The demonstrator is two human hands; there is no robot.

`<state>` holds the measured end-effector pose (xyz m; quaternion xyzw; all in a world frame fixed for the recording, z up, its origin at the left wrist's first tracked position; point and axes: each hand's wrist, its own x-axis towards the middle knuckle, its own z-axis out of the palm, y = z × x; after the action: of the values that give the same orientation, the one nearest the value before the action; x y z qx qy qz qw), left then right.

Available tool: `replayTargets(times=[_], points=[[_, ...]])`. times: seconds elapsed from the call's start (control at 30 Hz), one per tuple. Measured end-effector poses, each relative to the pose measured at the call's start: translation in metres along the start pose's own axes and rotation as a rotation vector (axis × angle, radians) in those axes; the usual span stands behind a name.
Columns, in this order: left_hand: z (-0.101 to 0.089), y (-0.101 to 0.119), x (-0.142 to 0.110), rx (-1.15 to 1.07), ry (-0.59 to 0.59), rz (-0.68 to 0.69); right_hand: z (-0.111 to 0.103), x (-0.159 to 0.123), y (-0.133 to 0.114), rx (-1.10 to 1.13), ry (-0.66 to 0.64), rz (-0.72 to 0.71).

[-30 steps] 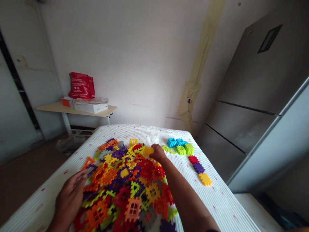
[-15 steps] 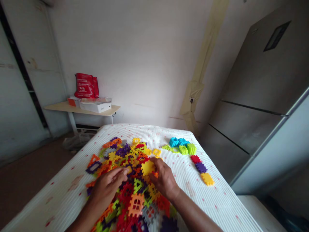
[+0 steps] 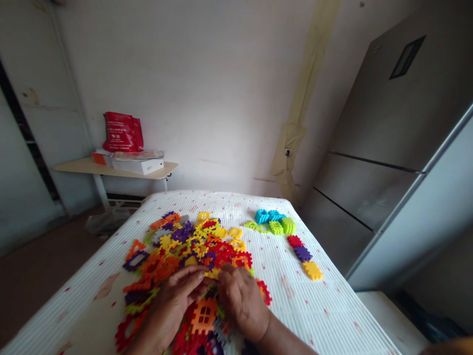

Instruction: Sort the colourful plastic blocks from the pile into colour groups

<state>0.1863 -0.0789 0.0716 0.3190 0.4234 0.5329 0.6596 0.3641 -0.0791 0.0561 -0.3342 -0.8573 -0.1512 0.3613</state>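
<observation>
My left hand (image 3: 183,291) and my right hand (image 3: 242,301) meet above a heap of interlocking plastic building pieces (image 3: 177,251). Between their fingertips is a yellow toothed building piece (image 3: 212,274), seen nearly edge-on and partly covered by the fingers. The left thumb and fingers close on its left end; the right fingers are curled round its right end. Whether it is one piece or two pressed together cannot be made out. Just below the hands lies an orange window piece (image 3: 203,316). Loose red pieces (image 3: 223,252) lie right behind the fingers.
To the right on the white ribbed cover (image 3: 281,296) are blue stacks (image 3: 268,216), green stacks (image 3: 283,226), and a row of red (image 3: 294,241), purple (image 3: 303,254) and yellow (image 3: 312,270) pieces. A fridge (image 3: 354,148) stands at right, a side table (image 3: 83,166) at back left.
My hands have come together; the yellow square in my right hand has tilted edge-on and now meets my left fingers, which held a small yellow piece. The view has shifted slightly right.
</observation>
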Motion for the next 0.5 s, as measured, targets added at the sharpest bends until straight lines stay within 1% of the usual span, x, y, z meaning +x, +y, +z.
replayTargets(times=[0.13, 0.23, 0.3, 0.4, 0.43, 0.5], points=[[-0.003, 0.005, -0.003, -0.046, 0.027, 0.016, -0.003, 0.001, -0.005, 0.047, -0.037, -0.046], [-0.008, 0.008, -0.005, -0.036, 0.022, 0.045, -0.006, 0.002, -0.008, 0.162, -0.071, -0.026], [-0.011, 0.009, -0.006, -0.018, 0.031, 0.065, -0.008, 0.002, -0.01, 0.275, -0.102, 0.066], [-0.011, 0.007, -0.006, 0.022, 0.031, 0.063, -0.009, 0.001, -0.012, 0.432, -0.117, 0.271], [-0.01, 0.005, -0.006, 0.038, 0.023, 0.06, -0.01, 0.001, -0.012, 0.463, -0.116, 0.319], [-0.007, 0.002, -0.006, 0.076, 0.009, 0.053, -0.012, 0.003, -0.012, 0.486, -0.119, 0.36]])
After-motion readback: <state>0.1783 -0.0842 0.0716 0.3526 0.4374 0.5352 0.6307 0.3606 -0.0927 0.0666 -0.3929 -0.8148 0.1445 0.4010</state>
